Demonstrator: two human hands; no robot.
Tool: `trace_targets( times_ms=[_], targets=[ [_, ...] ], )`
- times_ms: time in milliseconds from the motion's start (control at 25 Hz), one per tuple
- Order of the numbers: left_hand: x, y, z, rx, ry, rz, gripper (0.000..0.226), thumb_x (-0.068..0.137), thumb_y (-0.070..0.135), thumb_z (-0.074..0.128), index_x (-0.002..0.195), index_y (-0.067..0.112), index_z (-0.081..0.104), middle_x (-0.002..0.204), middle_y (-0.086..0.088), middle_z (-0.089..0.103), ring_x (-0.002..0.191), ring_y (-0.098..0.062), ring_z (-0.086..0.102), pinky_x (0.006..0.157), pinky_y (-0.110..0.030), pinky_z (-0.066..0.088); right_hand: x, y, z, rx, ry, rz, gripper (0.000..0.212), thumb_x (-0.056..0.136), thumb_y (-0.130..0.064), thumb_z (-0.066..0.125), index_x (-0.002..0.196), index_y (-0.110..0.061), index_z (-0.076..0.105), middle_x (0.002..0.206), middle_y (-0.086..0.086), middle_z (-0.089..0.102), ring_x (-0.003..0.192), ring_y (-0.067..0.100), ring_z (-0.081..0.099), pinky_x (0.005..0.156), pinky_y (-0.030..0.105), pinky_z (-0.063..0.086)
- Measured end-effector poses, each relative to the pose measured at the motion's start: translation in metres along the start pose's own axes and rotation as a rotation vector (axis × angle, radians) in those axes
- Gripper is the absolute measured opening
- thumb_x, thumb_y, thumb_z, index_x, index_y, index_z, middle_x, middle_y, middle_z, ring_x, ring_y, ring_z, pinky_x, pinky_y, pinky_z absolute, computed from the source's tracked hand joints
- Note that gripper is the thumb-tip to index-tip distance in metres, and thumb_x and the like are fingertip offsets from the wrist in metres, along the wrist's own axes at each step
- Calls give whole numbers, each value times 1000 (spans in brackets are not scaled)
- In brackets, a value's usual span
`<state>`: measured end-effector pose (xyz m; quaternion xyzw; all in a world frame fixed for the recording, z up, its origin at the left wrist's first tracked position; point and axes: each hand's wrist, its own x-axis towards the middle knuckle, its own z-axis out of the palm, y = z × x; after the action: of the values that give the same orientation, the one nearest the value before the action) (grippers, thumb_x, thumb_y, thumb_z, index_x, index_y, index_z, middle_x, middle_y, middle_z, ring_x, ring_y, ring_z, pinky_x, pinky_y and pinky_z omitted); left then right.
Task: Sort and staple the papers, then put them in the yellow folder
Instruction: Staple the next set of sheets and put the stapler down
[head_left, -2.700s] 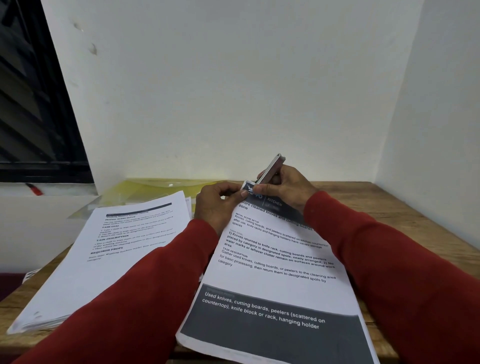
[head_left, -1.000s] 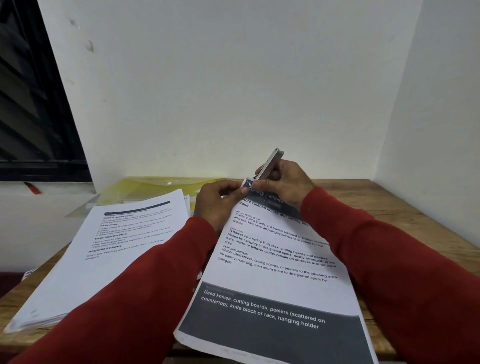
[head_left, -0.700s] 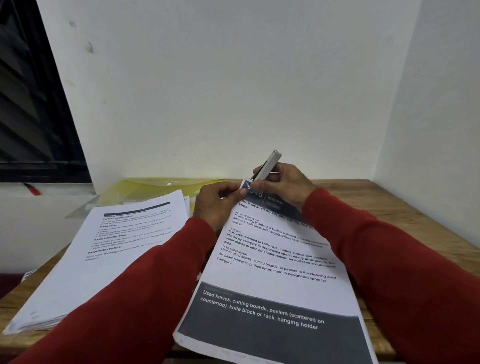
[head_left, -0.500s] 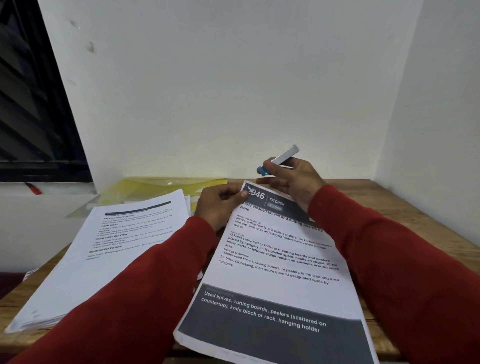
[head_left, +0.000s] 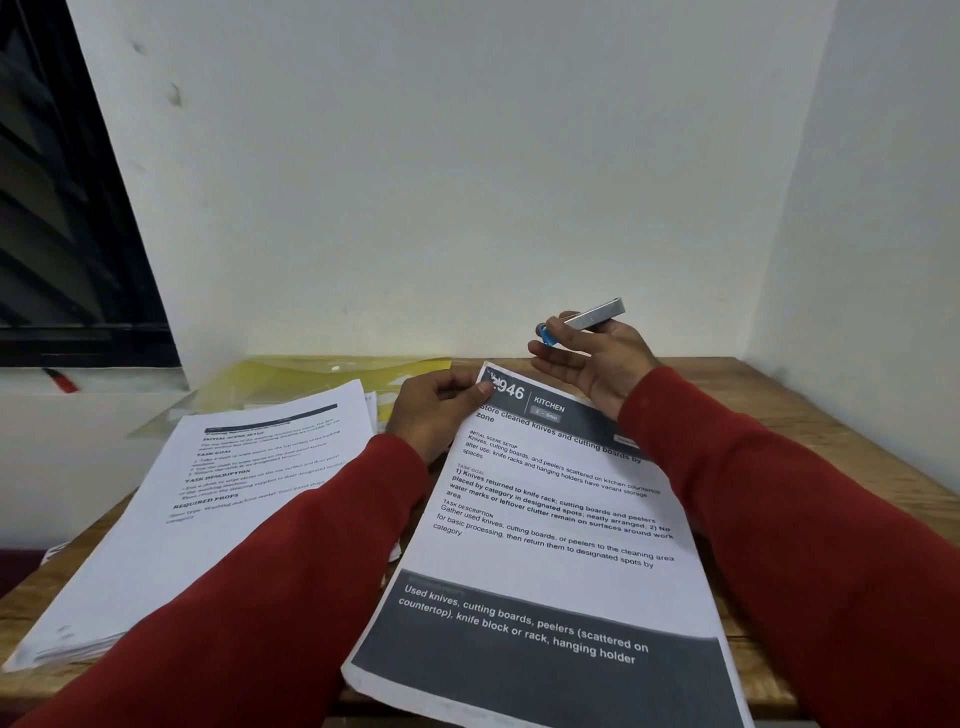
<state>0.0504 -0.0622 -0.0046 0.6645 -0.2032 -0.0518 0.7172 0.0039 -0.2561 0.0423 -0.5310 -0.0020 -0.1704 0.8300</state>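
Observation:
A printed paper set (head_left: 561, 525) with a dark header reading "KITCHEN" lies in front of me on the wooden desk (head_left: 810, 415). My left hand (head_left: 436, 410) pinches its top left corner. My right hand (head_left: 597, 358) is raised above the sheet's top edge and holds a small silver stapler (head_left: 589, 318) with a blue end, clear of the paper. A thick stack of papers (head_left: 208, 509) lies at the left. The yellow folder (head_left: 322, 371) rests flat behind it against the wall, partly covered by the stack.
White walls close off the desk at the back and on the right. A dark window (head_left: 57, 218) is at the left, with a white ledge below it. The paper stack overhangs the desk's left front edge.
My right hand has lifted the stapler off the paper's top left corner and moved it up and to the right. My left hand still holds the corner.

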Motion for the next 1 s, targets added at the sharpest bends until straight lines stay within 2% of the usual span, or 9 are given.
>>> trace_targets(
  times_ms=[160,360,480,560,800,1000],
  targets=[
    [-1,1,0,-20,-2,-21,4,88,11,73,87,7,71,81,-10,73,62,-15,68,61,-26,55,-1,1,2,-54,40,-10,30,88,-3,69,112,-9,51,94,13,67,75,22,67,71,31,61],
    [-3,3,0,-99,-6,-146,9,88,11,72,80,8,71,77,-12,73,62,-23,67,69,-33,57,-2,1,3,-94,58,-4,32,87,-7,72,113,-8,54,96,13,67,69,18,66,61,26,57],
    [-3,4,0,-116,-11,-159,3,89,9,70,88,7,72,84,-16,73,67,-25,67,73,-35,57,-3,0,4,-119,56,18,35,85,-7,74,113,-9,54,100,14,67,67,18,64,62,26,57],
    [-2,4,0,-90,-25,-151,6,91,8,67,93,10,72,85,-14,74,67,-23,68,71,-33,57,-3,0,3,-132,46,29,36,85,-6,74,114,-9,52,101,15,67,69,20,65,62,28,58],
    [0,5,3,-8,6,-108,13,90,1,60,89,12,68,78,-8,71,67,-23,65,70,-33,54,-6,3,3,-161,7,16,37,85,3,70,114,-9,50,91,12,67,70,24,68,61,31,58],
    [-2,7,6,9,10,-84,22,88,-6,54,99,10,66,78,-6,71,58,-16,64,57,-24,54,-9,-4,6,0,-98,103,12,88,-6,63,98,-11,58,92,10,73,69,16,67,62,24,55]
  ],
)
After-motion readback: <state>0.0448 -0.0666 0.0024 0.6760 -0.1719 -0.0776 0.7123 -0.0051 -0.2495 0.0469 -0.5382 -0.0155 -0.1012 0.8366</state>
